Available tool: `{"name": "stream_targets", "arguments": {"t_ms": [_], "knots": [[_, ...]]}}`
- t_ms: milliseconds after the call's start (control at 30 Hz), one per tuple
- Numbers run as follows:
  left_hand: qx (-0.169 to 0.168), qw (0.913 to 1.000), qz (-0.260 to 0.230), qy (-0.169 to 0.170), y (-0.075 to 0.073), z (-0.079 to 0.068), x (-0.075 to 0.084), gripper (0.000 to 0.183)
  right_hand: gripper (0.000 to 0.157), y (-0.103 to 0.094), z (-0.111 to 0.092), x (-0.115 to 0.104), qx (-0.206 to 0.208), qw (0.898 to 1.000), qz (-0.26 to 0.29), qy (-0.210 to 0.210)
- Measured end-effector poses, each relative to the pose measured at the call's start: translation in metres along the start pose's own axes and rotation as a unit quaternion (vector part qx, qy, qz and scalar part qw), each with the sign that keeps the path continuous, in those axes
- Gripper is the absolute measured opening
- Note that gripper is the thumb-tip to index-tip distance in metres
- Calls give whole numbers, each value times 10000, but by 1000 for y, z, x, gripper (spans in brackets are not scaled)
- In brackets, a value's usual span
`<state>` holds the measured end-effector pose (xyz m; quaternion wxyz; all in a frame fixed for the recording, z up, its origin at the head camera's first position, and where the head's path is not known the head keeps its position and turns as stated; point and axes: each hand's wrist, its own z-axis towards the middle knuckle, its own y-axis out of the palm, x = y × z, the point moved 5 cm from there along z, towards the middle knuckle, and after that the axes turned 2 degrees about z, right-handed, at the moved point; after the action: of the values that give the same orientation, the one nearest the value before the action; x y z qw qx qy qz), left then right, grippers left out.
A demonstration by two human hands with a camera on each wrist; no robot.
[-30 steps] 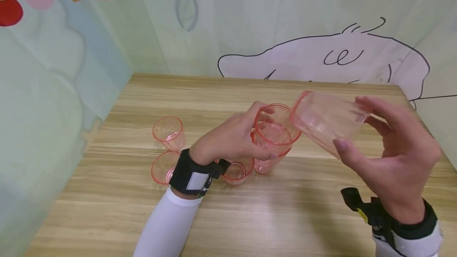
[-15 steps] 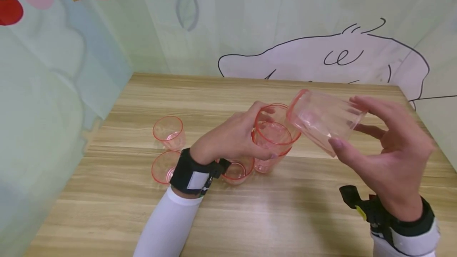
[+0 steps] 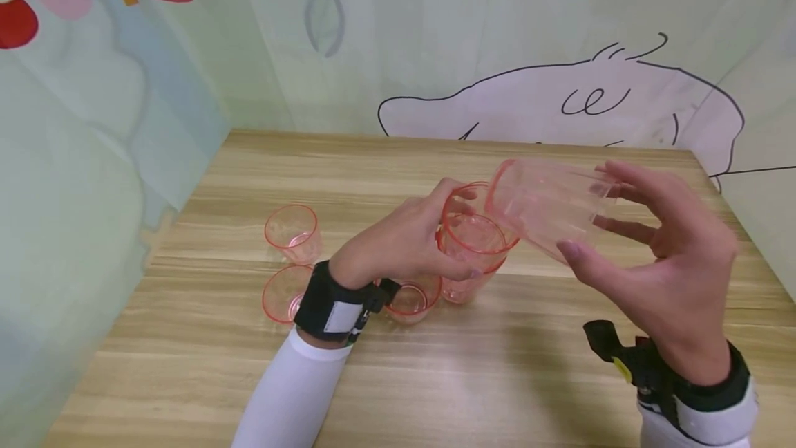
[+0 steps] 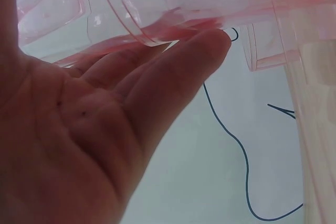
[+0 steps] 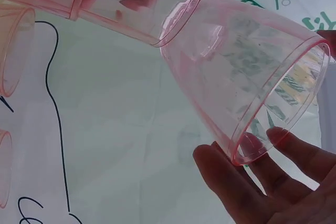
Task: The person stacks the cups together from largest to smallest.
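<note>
At right of the frame, the right hand (image 3: 674, 254) grips the near end of a tilted cup (image 3: 547, 202) between fingers and thumb. The cup's long axis runs left and slightly up, its far end overlapping the cup stack's rim; contact is unclear. At centre, the left hand (image 3: 413, 237), nearer the stack, is clasped round the upright cup stack (image 3: 475, 244). Further left stand two single cups (image 3: 292, 232).
</note>
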<state>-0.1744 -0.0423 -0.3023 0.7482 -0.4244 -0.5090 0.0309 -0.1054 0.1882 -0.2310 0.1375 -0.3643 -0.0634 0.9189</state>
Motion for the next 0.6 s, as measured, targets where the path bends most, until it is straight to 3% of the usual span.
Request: {"name": "stream_targets", "arguments": {"t_ms": [600], "knots": [[33,10000,-4,34,-1,1,-1,82,68,19,9,-12,-84,9987,470,-200]]}}
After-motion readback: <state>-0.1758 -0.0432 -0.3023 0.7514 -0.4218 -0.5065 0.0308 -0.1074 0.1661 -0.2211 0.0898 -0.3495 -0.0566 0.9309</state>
